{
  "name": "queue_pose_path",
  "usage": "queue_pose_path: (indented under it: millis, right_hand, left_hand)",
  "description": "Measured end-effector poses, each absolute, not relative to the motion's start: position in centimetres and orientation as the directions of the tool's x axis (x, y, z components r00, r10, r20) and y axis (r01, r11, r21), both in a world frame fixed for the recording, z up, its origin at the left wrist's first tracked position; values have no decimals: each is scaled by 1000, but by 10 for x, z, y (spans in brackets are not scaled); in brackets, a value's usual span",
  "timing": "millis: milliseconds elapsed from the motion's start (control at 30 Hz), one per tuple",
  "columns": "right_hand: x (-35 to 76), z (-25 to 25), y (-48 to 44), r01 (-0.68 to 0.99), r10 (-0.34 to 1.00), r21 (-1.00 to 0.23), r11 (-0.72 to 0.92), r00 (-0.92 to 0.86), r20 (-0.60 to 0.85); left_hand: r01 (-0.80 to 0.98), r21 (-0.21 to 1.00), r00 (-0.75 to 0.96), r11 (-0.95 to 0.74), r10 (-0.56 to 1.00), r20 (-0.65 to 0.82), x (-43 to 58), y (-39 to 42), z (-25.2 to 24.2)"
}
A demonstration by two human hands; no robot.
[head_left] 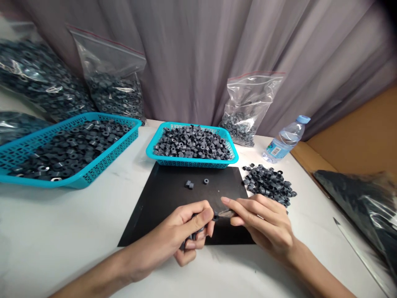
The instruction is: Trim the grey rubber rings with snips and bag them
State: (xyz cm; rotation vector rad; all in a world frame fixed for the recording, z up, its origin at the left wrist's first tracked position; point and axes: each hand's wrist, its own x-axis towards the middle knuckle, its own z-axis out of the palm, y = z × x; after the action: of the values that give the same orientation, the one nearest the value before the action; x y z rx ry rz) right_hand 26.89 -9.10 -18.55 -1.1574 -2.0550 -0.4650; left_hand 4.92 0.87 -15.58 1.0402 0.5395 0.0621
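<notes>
Above the front of a black mat (145, 215), my left hand (189, 227) is closed around several small dark grey plastic rings. One plastic ring (215, 215) sticks out between its thumb and forefinger. My right hand (266, 219) pinches a small pointed blade (226, 213), its handle mostly hidden by the fingers. The blade's tip is at the ring; whether it is inside the hole I cannot tell. Farther back on the mat lie a few loose pieces (189, 185) and a single ring (206, 181).
Behind the mat stands a blue basket (192, 160) full of rings, with another blue basket (108, 155) to the left. A ring pile (269, 184) and a water bottle (282, 142) are at right. Zip bags (114, 95) line the curtain; a cardboard box (362, 128) stands far right.
</notes>
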Motion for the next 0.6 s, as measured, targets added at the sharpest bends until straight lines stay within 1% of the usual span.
queue_pose_path:
  millis: [233,600]
  right_hand:
    - [269,-189,-90,847,605,-32,531,-352,715]
    - [267,-187,-90,861,582,11,508,-353,733]
  left_hand:
    - [174,834,879,524,298,-371,50,9,-156]
    - [193,812,876,550,276,-396,49,8,-155]
